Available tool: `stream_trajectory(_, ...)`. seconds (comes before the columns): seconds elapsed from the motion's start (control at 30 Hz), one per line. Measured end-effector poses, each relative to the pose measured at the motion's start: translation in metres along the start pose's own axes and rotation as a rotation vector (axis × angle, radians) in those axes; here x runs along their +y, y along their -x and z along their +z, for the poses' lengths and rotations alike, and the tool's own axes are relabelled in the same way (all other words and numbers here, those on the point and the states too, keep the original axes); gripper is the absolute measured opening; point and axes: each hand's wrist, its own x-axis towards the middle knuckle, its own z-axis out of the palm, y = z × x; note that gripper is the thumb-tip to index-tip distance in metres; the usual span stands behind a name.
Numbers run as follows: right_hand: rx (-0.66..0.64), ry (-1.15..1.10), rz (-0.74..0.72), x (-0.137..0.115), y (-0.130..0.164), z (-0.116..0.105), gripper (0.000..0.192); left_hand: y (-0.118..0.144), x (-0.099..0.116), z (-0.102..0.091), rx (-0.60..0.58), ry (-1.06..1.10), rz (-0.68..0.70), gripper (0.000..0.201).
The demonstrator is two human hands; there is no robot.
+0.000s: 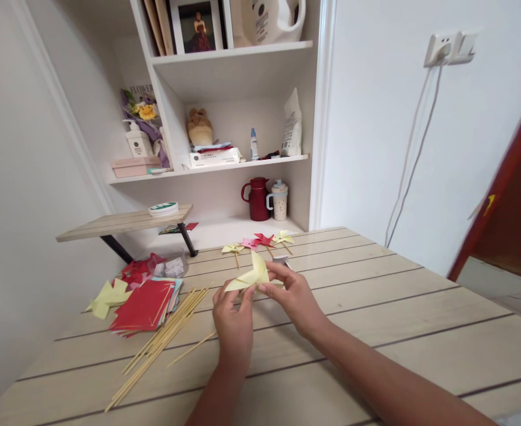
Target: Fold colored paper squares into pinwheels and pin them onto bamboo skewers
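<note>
Between my two hands is a pale yellow paper pinwheel (256, 271), held a little above the table with its blades folded. My left hand (236, 307) pinches its lower left part between thumb and fingers. From the other side, my right hand (289, 293) grips the lower right part, thumb close to the left thumb. The fingers hide the pinwheel's centre. A single thin wooden stick (193, 349) lies left of my left wrist. Further left is a loose bundle of wooden sticks (165, 337). A small greyish item (282, 260) behind my right hand is partly hidden.
Several finished pinwheels (264, 239) lie at the table's back. A stack of coloured paper (142, 305), a yellow cut paper (108, 297) and a clear plastic box (171, 265) sit at left, near a raised wooden stand (127, 223). Shelves hold a red jug (258, 200) and a cup (280, 201).
</note>
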Motion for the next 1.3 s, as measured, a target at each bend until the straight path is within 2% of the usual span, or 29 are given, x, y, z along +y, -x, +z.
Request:
stream_trajectory(0.07,-0.034,-0.014,-0.014,0.0023,-0.0012,-0.0008,0.028,-0.0001,-0.0001,0.0,0.003,-0.005,0.009,0.013)
stream_trajectory(0.13,-0.053,-0.037,-0.027,0.0037,-0.0016,-0.001,0.022,-0.0001,-0.0009,0.0001,0.007,-0.01,0.012,0.012)
stream_trajectory(0.5,-0.063,0.017,-0.064,0.0005,0.0006,-0.0013,0.02,0.0003,-0.0062,-0.0013,0.004,-0.034,-0.034,0.009)
stream_trajectory(0.7,-0.074,-0.006,-0.073,0.0029,0.0003,-0.0008,0.018,0.0015,-0.0085,-0.0001,0.072,-0.059,0.019,0.008)
stream_trajectory(0.87,-0.058,-0.018,-0.08,0.0029,0.0009,0.0003,0.014,0.0029,-0.0058,0.0003,0.026,-0.047,0.056,0.01)
stream_trajectory(1.2,-0.084,-0.054,-0.059,0.0052,0.0005,-0.0005,0.017,0.0,-0.0093,0.0031,-0.001,0.013,-0.04,0.01)
stream_trajectory(1.3,-0.092,-0.073,-0.046,0.0047,0.0003,-0.0008,0.017,-0.0005,-0.0093,0.0031,-0.049,0.056,-0.104,0.012)
